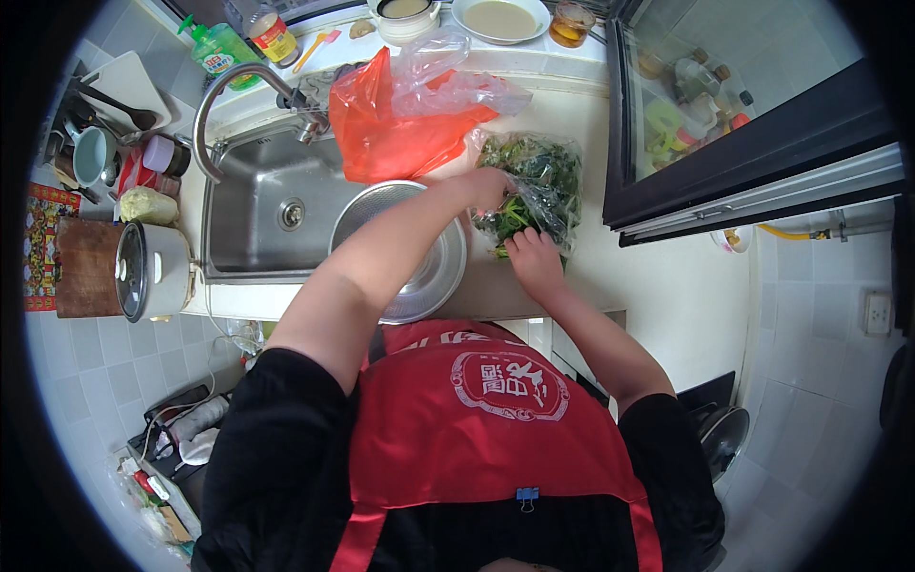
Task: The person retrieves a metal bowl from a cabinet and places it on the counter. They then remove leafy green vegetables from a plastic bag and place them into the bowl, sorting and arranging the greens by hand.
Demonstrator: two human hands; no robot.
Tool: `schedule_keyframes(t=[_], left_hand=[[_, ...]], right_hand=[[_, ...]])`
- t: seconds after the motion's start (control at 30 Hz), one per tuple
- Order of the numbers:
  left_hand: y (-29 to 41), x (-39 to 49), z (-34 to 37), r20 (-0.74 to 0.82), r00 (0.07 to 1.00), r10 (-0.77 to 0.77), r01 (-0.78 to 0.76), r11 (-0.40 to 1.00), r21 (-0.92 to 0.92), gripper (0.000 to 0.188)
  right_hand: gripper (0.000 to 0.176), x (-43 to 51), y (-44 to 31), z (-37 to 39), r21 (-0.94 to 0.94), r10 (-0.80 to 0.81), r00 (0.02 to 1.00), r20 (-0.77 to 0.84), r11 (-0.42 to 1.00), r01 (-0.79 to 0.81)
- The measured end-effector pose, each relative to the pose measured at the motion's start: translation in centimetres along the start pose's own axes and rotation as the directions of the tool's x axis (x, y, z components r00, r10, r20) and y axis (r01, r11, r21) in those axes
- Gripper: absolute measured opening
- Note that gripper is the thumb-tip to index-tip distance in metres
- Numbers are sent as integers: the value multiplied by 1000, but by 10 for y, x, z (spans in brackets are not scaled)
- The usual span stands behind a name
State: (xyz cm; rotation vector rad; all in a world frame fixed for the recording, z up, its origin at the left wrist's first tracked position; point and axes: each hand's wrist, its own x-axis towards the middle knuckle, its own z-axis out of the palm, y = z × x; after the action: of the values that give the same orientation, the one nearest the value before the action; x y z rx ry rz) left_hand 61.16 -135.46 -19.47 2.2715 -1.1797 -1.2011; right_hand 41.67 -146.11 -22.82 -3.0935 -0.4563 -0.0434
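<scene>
A clear plastic bag [568,168] full of leafy greens [525,157] lies on the white countertop, to the right of the sink. My left hand [493,189] reaches across to the bag's left side and grips its film, the fingertips partly hidden. Some bright green leaves stick out between my hands. My right hand [536,261] is at the bag's near end, its fingers curled over the greens there. Beneath my left forearm sits a perforated metal colander [444,275], which overlaps the sink's right edge and is partly covered by the arm.
A steel sink [250,243] with a curved faucet [204,136] is on the left. Behind the colander lies a red plastic bag [372,143]. Bowls, including a white bowl [500,20], line the windowsill. An open window sash [736,143] juts over the counter's right side. A lidded cooker [154,268] stands left.
</scene>
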Motion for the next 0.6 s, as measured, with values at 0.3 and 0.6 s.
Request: schedule_keyframes(t=[0.3, 0.6], left_hand=[[-58, 37, 18, 45, 999, -27, 34, 987, -157, 55], [-50, -1, 58, -322, 946, -39, -17, 985, -169, 46]], right_hand=[[26, 28, 68, -18, 421, 458, 866, -203, 839, -345], [43, 35, 65, -11, 618, 415, 910, -2, 716, -325]])
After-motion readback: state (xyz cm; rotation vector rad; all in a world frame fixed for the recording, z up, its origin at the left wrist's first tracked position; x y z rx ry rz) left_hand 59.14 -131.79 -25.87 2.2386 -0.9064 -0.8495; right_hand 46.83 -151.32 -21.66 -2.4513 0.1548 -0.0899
